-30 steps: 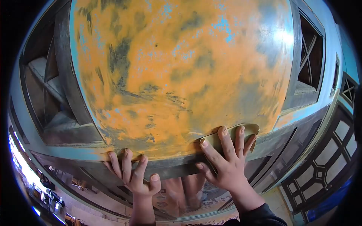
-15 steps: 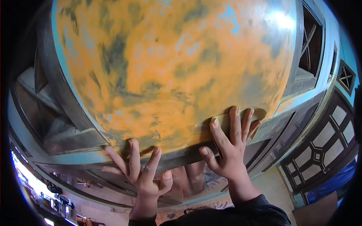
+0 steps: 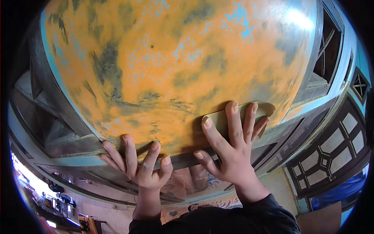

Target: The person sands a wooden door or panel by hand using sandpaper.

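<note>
A broad, curved panel (image 3: pixel 156 89), orange with grey patches and blue flecks, fills the upper view. My right hand (image 3: pixel 233 152) has its fingers spread over a strip of tan sandpaper (image 3: pixel 266 110), pressing it against the panel's lower right part. The strip's right end curls up by the little finger. My left hand (image 3: pixel 144 162) rests its spread fingertips on the panel's lower left edge, with nothing in it. Beneath my palms, the panel's lower edge meets a dark band.
Wooden framework with openings (image 3: pixel 62 136) flanks the panel on the left, and another crossed opening (image 3: pixel 327 50) on the right. A dark door with pale panes (image 3: pixel 331 156) stands at far right. A brown board (image 3: pixel 319 218) leans below it. Furniture (image 3: pixel 58 204) stands at lower left.
My right hand has slid a little left and up, with the sandpaper under its fingers. My left hand remains at the panel's lower edge. The whole view has shifted slightly.
</note>
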A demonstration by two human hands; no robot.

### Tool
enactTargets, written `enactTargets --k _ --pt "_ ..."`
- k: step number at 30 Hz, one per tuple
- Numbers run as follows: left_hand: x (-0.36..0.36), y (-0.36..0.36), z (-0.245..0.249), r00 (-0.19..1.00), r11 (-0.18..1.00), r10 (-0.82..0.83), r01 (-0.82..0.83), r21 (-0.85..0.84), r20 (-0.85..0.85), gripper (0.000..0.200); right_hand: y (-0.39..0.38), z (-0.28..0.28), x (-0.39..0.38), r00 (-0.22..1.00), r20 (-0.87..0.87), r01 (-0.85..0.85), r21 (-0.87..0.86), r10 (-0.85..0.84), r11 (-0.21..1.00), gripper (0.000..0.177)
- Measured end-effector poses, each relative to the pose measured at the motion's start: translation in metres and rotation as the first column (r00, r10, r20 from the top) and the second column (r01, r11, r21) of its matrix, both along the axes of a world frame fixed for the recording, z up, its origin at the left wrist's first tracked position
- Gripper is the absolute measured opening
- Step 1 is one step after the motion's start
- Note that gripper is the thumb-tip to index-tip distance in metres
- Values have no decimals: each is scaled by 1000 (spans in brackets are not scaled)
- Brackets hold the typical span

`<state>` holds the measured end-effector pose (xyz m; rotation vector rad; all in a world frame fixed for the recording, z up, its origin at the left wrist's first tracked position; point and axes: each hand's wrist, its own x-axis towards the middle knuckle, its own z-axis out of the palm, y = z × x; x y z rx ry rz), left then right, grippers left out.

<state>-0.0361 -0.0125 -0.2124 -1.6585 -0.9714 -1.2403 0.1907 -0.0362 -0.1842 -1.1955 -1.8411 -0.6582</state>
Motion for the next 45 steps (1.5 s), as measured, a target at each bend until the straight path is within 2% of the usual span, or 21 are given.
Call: enactTargets --k 3,5,8,9,12,15,17,21,24,29,32,34,41,45 --pt "1 3 -5 995 999 -39 39 -8 90 26 5 -19 -4 998 -51 -26 37 28 999 57" --pt "0 4 -5 996 999 -40 40 -4 76 26 6 -40 -6 995 -67 -68 49 71 996 56" --pt "-1 2 -6 996 999 -43 44 -13 78 27 8 -38 -7 992 -91 -78 59 83 995 55" --pt "-1 1 -6 996 999 -47 49 -20 81 27 3 -24 -8 995 -72 -74 4 74 997 56" --pt "-1 3 -6 996 999 -47 47 2 77 29 4 -5 -8 997 -29 -72 23 72 997 58" --pt "-3 4 -8 993 997 -80 79 18 82 32 2 -24 -9 996 -37 -76 4 76 997 58" --pt "-5 4 -6 998 998 -63 63 24 27 39 4 -46 -8 995 -44 -86 8 86 996 59" --pt "-5 1 -5 999 998 -47 47 30 0 43 1 -19 -14 995 -40 -98 -43 96 994 60" --pt "-5 2 -5 998 998 -57 57 35 5 43 1 -7 -16 996 -13 -93 -20 92 995 60" --pt "-5 0 -8 991 995 -102 103 -12 82 38 12 -54 -12 997 -24 -65 112 68 992 60" --pt "-6 -1 -8 992 995 -98 100 -20 82 39 3 -25 -14 997 -37 -65 20 66 998 59" --pt "-6 -1 -8 991 994 -99 102 -29 84 39 5 -16 -14 998 -15 -58 40 59 997 58" --pt "-8 -3 -8 996 995 -73 77 -68 56 39 2 -42 -1 998 -21 -58 8 59 998 58" --pt "-8 -1 -8 997 996 -65 67 -51 45 40 3 -16 -10 998 -24 -56 8 57 998 59"
